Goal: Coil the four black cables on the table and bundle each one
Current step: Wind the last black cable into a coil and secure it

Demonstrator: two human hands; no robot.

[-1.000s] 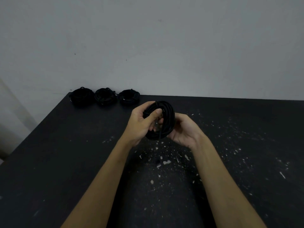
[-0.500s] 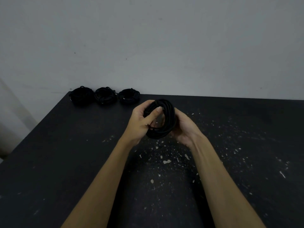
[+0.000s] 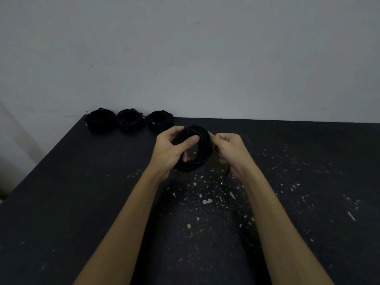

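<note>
A black cable coil [image 3: 202,153] is held upright above the middle of the black table [image 3: 82,202]. My left hand [image 3: 170,151] grips its left side, thumb across the front of the loops and fingers through the centre. My right hand [image 3: 231,151] sits at the coil's right edge with curled fingers pinching the cable's loose end [image 3: 225,175], whose tip pokes out below the palm. Three coiled black cables lie in a row at the table's far left corner: the left coil [image 3: 100,120], the middle coil [image 3: 129,119] and the right coil [image 3: 160,119].
White paint flecks [image 3: 207,201] speckle the tabletop under and right of my hands. A plain grey wall [image 3: 205,58] runs along the table's far edge. The table's left edge slants from the far corner toward me.
My right hand has slid out from behind the coil to its right side, drawing the loose cable end with it. The left hand keeps its grip on the coil.
</note>
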